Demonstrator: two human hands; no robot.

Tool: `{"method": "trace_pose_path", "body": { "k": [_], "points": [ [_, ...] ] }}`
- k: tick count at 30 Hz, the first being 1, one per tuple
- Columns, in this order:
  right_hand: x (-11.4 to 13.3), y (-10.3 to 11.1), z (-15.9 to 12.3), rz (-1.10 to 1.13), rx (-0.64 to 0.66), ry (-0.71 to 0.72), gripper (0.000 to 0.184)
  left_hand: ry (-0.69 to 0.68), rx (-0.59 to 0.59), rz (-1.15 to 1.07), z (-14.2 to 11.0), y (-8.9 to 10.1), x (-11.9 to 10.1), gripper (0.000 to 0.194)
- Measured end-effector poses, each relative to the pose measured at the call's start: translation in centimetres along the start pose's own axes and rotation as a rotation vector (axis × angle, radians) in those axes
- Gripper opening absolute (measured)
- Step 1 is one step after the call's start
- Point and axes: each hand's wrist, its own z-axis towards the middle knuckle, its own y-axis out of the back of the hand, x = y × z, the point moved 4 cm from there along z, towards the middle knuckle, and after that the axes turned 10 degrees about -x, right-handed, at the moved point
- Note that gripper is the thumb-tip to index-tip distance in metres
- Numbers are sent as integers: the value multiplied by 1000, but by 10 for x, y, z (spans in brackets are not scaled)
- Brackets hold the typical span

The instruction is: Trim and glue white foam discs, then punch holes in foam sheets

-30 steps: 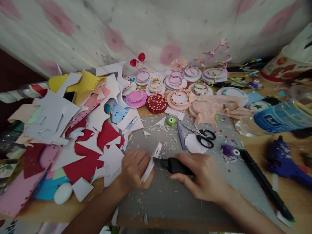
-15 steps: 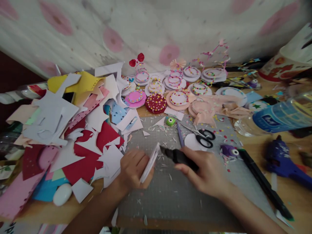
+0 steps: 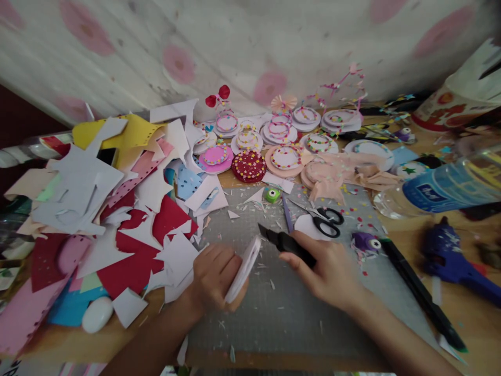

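My left hand (image 3: 217, 274) grips a thick white paper disc (image 3: 243, 271) on edge, its rim turned toward my right hand. Wrapped in my right hand (image 3: 326, 266) is a black utility knife (image 3: 291, 246), its dark blade pointing up and left. The blade tip sits just beyond the disc's upper edge, and a small gap seems to separate them. Both hands are above a grey cutting mat (image 3: 289, 324) strewn with thin white shavings. Black-handled scissors (image 3: 326, 222) lie past the knife, partly over a white paper circle (image 3: 309, 228).
Paper scraps (image 3: 136, 250) pile up on the left. Several decorated paper discs stand along the back, including a red one (image 3: 249, 166). A green punch (image 3: 273, 195), a purple punch (image 3: 366, 242), a water bottle (image 3: 430, 190) and a blue glue gun (image 3: 446, 250) lie around the mat.
The knife blade has moved from against the disc's upper edge to slightly above it. The disc has tilted a little in my left hand, showing more of its rim.
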Motion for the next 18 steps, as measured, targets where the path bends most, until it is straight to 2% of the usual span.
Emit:
{"method": "trace_pose_path", "body": {
  "k": [3, 6, 11, 13, 14, 15, 18],
  "points": [
    [14, 0, -4, 145, 87, 100, 50, 19, -17, 14, 7, 0, 3, 11],
    [19, -2, -8, 166, 128, 119, 48, 31, -18, 6, 10, 1, 6, 10],
    [-1, -8, -4, 10, 79, -36, 50, 40, -60, -125, 6, 7, 5, 8],
    [-9, -8, 0, -1, 23, -112, 50, 118, -69, -235, 1, 9, 5, 8],
    [-12, -8, 1, 38, -3, -144, 49, 221, -61, -306, -2, 8, 7, 8],
    [-14, -8, 3, 104, -27, -176, 48, 386, -61, -388, -5, 7, 11, 10],
    [-18, -7, 7, 373, -94, -282, 41, 1163, -138, -753, -23, -4, 25, 31]
  ]
}}
